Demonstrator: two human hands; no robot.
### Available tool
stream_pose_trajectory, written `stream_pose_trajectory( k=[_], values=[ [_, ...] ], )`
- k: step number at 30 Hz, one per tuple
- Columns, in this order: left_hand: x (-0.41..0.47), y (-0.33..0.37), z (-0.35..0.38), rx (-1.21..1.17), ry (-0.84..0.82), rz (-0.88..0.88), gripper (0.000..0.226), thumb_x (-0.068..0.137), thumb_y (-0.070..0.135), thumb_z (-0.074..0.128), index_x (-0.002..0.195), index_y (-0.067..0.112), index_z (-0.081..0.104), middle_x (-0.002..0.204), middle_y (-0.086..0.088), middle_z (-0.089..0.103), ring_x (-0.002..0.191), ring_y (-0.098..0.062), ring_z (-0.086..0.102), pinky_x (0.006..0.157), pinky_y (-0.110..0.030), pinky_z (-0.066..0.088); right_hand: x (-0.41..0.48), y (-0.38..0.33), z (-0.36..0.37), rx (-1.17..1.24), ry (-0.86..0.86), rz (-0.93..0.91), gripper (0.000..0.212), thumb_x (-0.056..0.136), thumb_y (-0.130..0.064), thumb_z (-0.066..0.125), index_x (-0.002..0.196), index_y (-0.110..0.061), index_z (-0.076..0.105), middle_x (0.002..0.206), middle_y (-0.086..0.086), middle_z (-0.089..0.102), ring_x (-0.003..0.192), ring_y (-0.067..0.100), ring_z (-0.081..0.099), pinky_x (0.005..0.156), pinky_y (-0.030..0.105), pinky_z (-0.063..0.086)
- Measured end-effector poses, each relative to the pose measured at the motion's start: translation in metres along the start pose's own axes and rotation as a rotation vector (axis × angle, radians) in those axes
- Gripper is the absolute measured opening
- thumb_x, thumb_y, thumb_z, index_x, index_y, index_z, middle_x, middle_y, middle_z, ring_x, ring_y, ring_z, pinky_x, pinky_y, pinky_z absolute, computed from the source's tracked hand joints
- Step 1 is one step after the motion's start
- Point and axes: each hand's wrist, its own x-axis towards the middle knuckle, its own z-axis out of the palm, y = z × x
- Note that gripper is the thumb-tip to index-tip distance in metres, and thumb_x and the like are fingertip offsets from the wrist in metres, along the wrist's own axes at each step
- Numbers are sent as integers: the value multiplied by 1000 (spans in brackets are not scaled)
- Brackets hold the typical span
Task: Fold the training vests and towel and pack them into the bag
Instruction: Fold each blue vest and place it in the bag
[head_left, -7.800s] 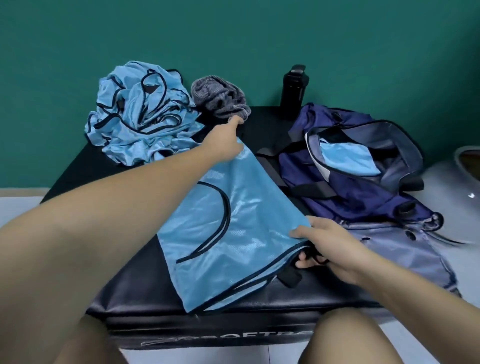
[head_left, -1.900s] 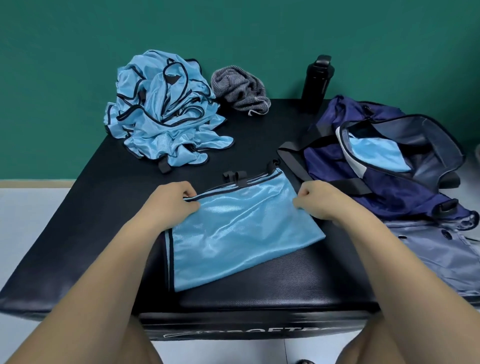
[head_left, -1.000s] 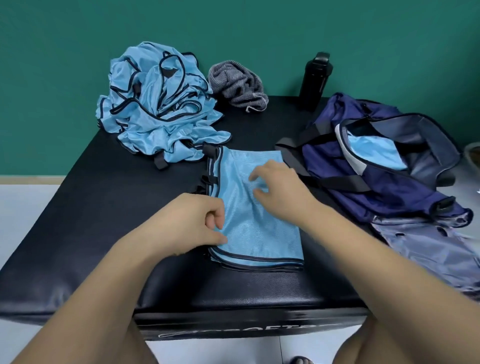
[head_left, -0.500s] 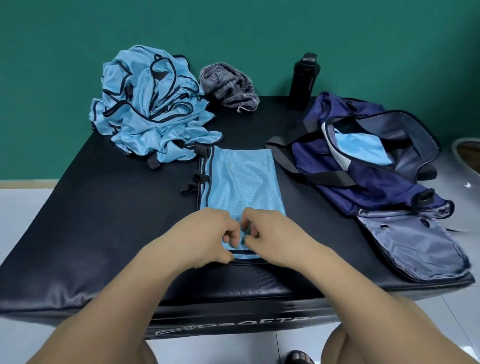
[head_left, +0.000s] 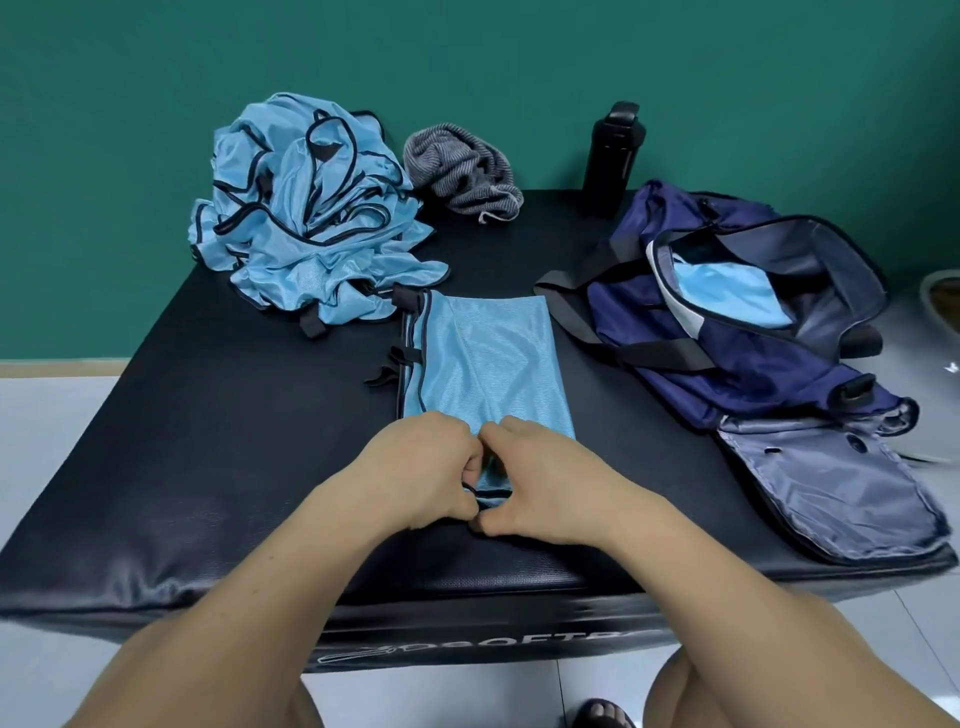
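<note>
On the bench, front middle: a folded vest (head_left: 488, 364), light blue with dark trim, lies as a narrow strip running away from the person on the black padded bench (head_left: 208, 467).
Hands: the left hand (head_left: 421, 473) and right hand (head_left: 545, 488) sit side by side with knuckles and thumbs meeting. The fingers of both are curled, each pinching the near end of the folded vest.
Far left: a crumpled pile of vests (head_left: 306, 208), its edge reaching the folded vest's far left corner.
Far edge: a grey striped towel (head_left: 462, 166) is bunched against the pile. A black bottle (head_left: 613, 150) stands upright between it and the bag.
Right side: the navy bag (head_left: 727, 384) lies open with a packed vest (head_left: 727, 291) inside.
</note>
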Motion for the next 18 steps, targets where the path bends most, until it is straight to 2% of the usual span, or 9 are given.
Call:
stream_pose_trajectory(
  k=[3,8,11,14,16,18],
  values=[
    [0,-1,2,-13,10,5,17,77,36,76,77,31,59,82,11,63,79,-10,58,63,-29,42,1,-1,3,-13,29,-13,43,76,-53,74,101,-33,46,94,-13,45,87,13,48,70,32,41],
    [-2,-9,-1,-182,9,-20,16,75,36,81,82,31,67,83,12,66,79,-8,62,73,-33,56,1,-3,3,-45,26,-14,40,81,-48,72,104,-30,43,97,-10,48,91,17,52,70,34,43],
    [-2,-14,0,-238,25,-12,16,74,34,81,80,32,66,83,14,66,78,-5,62,75,-35,57,1,-4,2,-115,12,11,40,83,-37,71,105,-26,40,102,-6,52,91,20,53,69,35,41],
    [-3,-19,2,-282,20,-2,15,75,33,80,82,33,67,86,14,67,79,-5,62,76,-36,57,-1,0,1,-183,19,33,29,86,-22,64,103,-22,40,102,-3,54,89,25,55,68,38,40],
    [-4,-21,4,-289,43,24,19,73,41,78,85,35,65,89,17,64,84,-4,59,79,-36,55,0,6,-1,-157,49,40,19,87,-22,60,100,-23,46,97,-4,58,88,26,58,68,39,43],
    [-5,-20,5,-284,97,62,29,71,54,78,88,39,59,93,19,59,91,-2,53,83,-29,49,0,11,-7,-73,93,49,12,87,-29,60,93,-28,49,88,-7,61,84,23,58,68,38,46]
  ],
)
